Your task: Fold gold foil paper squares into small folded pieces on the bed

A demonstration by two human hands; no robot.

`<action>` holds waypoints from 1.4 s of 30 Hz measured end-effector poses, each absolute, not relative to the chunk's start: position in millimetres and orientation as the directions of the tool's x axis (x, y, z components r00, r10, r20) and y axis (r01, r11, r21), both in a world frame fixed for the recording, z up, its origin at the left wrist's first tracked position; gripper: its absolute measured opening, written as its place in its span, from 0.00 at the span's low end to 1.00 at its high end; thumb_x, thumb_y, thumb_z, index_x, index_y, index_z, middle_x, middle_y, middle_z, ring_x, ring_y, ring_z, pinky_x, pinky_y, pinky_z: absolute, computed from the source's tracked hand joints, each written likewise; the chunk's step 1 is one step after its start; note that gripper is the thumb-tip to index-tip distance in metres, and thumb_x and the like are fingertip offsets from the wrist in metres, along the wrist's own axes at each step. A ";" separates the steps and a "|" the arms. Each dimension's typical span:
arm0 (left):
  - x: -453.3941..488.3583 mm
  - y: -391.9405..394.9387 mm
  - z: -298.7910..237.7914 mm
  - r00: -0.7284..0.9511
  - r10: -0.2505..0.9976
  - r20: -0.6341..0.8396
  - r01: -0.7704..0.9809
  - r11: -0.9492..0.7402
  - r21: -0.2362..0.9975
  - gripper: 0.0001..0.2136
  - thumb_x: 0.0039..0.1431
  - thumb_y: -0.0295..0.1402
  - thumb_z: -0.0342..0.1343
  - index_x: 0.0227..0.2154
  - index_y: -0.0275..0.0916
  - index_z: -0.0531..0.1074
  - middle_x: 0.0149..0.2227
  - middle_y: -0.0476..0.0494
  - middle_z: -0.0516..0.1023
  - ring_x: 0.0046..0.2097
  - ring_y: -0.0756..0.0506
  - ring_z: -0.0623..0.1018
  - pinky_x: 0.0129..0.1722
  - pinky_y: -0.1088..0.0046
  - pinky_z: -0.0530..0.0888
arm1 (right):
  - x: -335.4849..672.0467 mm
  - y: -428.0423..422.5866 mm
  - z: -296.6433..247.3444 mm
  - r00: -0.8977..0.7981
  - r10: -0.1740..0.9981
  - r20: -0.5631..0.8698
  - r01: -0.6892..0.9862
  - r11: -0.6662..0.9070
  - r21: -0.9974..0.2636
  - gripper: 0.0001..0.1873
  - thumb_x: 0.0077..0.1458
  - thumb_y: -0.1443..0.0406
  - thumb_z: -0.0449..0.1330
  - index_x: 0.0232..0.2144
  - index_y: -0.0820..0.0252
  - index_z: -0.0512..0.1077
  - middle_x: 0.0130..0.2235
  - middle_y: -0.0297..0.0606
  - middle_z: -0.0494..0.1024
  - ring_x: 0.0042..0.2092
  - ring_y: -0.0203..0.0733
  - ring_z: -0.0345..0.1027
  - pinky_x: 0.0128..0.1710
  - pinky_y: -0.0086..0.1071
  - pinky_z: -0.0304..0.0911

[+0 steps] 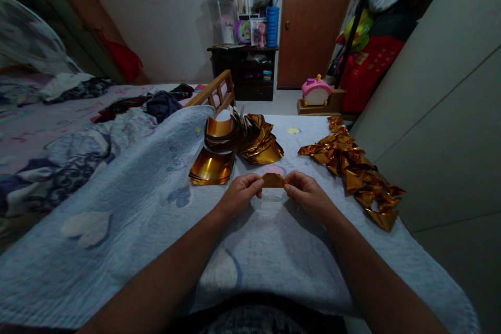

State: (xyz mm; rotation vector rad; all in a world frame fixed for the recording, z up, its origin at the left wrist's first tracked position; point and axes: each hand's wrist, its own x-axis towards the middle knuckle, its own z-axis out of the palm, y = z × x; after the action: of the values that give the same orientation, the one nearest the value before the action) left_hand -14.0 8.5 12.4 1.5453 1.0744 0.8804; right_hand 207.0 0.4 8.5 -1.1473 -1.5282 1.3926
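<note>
Between my two hands is a small folded piece of gold foil paper [273, 181], held just above the blue cloth. My left hand [243, 191] pinches its left end, and my right hand [307, 191] pinches its right end. Beyond my left hand lies a fanned stack of gold foil sheets [213, 165], some flat and some curled up. Over to the right, a heap of folded gold foil pieces [352, 162] runs diagonally along the cloth's edge.
A light blue cloth with heart patterns [156, 250] covers the surface before me. On the left is a bed [78, 109] with clothes, and a wooden rail [213, 91] rises behind the sheets. Pale cabinet doors [442, 99] stand close on the right. A pink toy [315, 92] sits farther back.
</note>
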 end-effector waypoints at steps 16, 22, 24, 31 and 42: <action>-13.7 7.7 12.6 0.273 0.962 -0.009 0.257 -0.064 0.964 0.16 0.61 0.44 0.54 0.24 0.37 0.72 0.21 0.52 0.64 0.25 0.50 0.62 0.28 0.73 0.60 | 205.9 -1.5 7.3 -0.297 0.954 -0.037 0.019 -0.033 -0.999 0.12 0.56 0.55 0.59 0.37 0.54 0.65 0.24 0.25 0.67 0.22 0.32 0.57 0.21 0.26 0.52; -13.2 7.8 14.5 0.279 0.960 0.009 0.263 -0.086 0.961 0.16 0.61 0.44 0.53 0.25 0.37 0.73 0.22 0.52 0.64 0.26 0.51 0.63 0.28 0.73 0.59 | 204.9 -1.7 6.8 -0.289 0.955 -0.072 0.020 -0.070 -0.997 0.13 0.56 0.54 0.59 0.35 0.55 0.64 0.25 0.26 0.69 0.23 0.32 0.59 0.23 0.27 0.54; -13.1 7.7 15.0 0.277 0.961 0.003 0.269 -0.080 0.960 0.16 0.61 0.44 0.53 0.25 0.37 0.73 0.22 0.52 0.64 0.26 0.51 0.62 0.28 0.73 0.59 | 205.0 -1.0 6.6 -0.278 0.958 -0.070 0.023 -0.067 -0.998 0.13 0.54 0.54 0.60 0.34 0.55 0.65 0.25 0.27 0.69 0.23 0.32 0.59 0.23 0.27 0.54; -13.2 7.0 14.4 0.257 0.966 -0.022 0.263 -0.048 0.964 0.15 0.59 0.44 0.55 0.26 0.37 0.74 0.21 0.52 0.65 0.25 0.50 0.63 0.27 0.74 0.59 | 207.8 0.5 4.7 -0.260 0.963 -0.068 0.005 -0.069 -0.998 0.13 0.52 0.56 0.63 0.33 0.56 0.67 0.27 0.28 0.70 0.25 0.33 0.59 0.24 0.28 0.55; -12.2 7.1 13.6 0.261 0.965 -0.032 0.220 -0.027 0.975 0.13 0.58 0.42 0.57 0.29 0.37 0.77 0.23 0.50 0.69 0.26 0.51 0.65 0.27 0.75 0.61 | 207.6 1.2 7.3 -0.233 0.970 -0.072 -0.045 -0.084 -0.995 0.14 0.53 0.53 0.64 0.31 0.56 0.69 0.27 0.30 0.71 0.27 0.34 0.61 0.27 0.29 0.58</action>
State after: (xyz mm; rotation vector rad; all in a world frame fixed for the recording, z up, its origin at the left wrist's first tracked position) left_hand -12.2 7.1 13.6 1.4825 1.1653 0.8923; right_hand 207.6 1.2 7.3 -1.1072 -1.2985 1.4641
